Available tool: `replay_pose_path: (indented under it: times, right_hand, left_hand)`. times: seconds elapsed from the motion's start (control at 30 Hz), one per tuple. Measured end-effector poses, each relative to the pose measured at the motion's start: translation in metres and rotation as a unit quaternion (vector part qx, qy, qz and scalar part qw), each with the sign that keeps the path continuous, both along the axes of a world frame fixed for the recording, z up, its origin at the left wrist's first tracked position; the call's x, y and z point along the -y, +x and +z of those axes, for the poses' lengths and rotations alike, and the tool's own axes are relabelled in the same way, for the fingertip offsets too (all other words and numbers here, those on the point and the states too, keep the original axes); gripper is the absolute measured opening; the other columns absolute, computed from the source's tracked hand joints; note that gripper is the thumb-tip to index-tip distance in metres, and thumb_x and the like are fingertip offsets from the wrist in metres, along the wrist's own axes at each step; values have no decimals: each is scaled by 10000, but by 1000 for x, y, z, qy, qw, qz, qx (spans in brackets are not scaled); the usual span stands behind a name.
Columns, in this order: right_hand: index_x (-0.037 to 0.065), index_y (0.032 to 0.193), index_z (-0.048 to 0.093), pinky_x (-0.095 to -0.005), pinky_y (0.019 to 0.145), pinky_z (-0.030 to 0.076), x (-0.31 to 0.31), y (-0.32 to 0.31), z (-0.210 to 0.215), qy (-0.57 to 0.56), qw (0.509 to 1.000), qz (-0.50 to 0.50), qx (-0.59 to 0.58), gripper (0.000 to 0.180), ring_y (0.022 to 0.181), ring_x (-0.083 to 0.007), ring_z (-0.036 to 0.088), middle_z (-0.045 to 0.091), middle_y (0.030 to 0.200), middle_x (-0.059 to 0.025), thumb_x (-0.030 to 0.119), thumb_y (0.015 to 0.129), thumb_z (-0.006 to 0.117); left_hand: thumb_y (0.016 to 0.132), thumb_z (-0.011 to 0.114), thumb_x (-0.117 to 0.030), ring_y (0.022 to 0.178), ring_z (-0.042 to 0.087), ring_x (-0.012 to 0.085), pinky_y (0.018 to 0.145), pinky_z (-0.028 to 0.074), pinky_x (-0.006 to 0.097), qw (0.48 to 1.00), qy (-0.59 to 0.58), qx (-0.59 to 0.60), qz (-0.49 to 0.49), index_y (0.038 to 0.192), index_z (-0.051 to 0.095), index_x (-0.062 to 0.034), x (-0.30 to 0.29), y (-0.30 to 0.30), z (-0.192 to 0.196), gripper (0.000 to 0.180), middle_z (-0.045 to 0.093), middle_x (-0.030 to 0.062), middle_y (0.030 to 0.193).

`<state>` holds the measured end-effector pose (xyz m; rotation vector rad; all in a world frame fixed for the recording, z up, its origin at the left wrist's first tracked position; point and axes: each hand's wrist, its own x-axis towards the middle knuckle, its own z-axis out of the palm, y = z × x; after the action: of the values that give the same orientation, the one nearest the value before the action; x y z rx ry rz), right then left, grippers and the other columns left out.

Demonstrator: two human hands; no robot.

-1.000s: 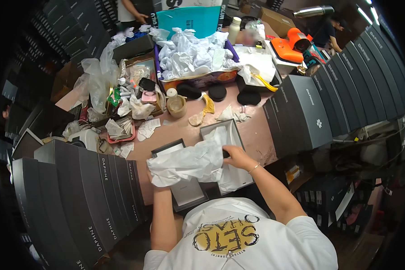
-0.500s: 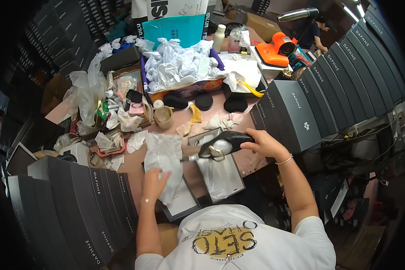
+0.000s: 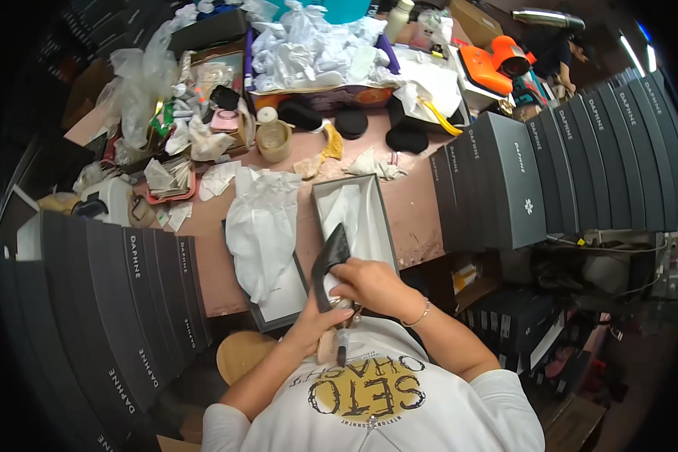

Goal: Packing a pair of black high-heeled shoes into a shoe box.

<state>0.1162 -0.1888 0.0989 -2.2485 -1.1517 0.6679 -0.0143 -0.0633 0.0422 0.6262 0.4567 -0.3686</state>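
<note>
A black pointed-toe shoe (image 3: 334, 251) is held close in front of my shirt, its toe pointing away from me. My left hand (image 3: 313, 322) wraps round its rear part from the left. My right hand (image 3: 377, 289) is closed at the shoe's opening, where something whitish shows inside; the fingertips are partly hidden. Beyond the shoe an open grey shoebox (image 3: 386, 224) holds white tissue paper (image 3: 344, 215). Left of it, a crumpled white tissue sheet (image 3: 264, 226) lies over a white-lined box part (image 3: 282, 301).
Dark shoeboxes stand in rows at left (image 3: 139, 301) and right (image 3: 512, 181). At the back sits a bin of crumpled paper (image 3: 316, 53), with an orange device (image 3: 486, 68) to its right. A jar (image 3: 273, 142), yellow cloth (image 3: 331, 142) and black round pads (image 3: 351, 122) lie between.
My right hand has brought the shoe from over the boxes back toward my body. The left hand has let go of the tissue sheet and taken hold of the shoe. The view has shifted.
</note>
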Motion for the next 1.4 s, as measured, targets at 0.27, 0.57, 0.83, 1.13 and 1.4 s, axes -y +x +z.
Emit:
replay_pose_path:
  times: [0.27,0.57,0.83,1.13,1.4]
  right_hand:
    - [27,1015,557,-330,674,500,19,3,-16,164,972,-150,-77,340,749,-238,622,609,863,-134,118,731,720]
    - [7,1212,561,-448,1082,298,4,22,1,115,977,-82,-161,411,1198,-339,507,624,1156,-182,239,878,615]
    - [-60,976,560,-602,1005,216,-64,-16,-95,78,991,-39,-103,581,984,-447,500,546,985,-284,486,946,362]
    - [-103,1141,469,-509,978,313,-37,-48,-46,96,990,-87,-63,589,1100,-440,488,549,1038,-305,447,935,421]
    - [-109,925,606,-478,862,370,-55,-41,-35,7,978,-53,-202,670,973,-418,557,612,947,-277,529,920,403]
  left_hand:
    - [906,584,-431,975,586,197,741,539,324,996,6,-52,79,1381,336,-110,1,3,-15,625,542,92,1174]
    - [917,467,-465,961,609,217,794,522,346,991,-3,-58,118,1306,445,-48,-8,10,-12,571,593,111,1155]
    - [881,363,-698,1305,365,238,1080,301,399,979,-11,-93,182,1435,278,-81,11,17,7,833,375,88,1429]
    - [973,450,-418,826,633,273,732,540,413,994,-9,-46,97,1088,472,-155,-41,68,-47,288,608,130,835]
    - [933,512,-407,732,612,283,675,540,430,979,21,-135,151,1056,437,-147,-54,52,-48,297,593,124,827]
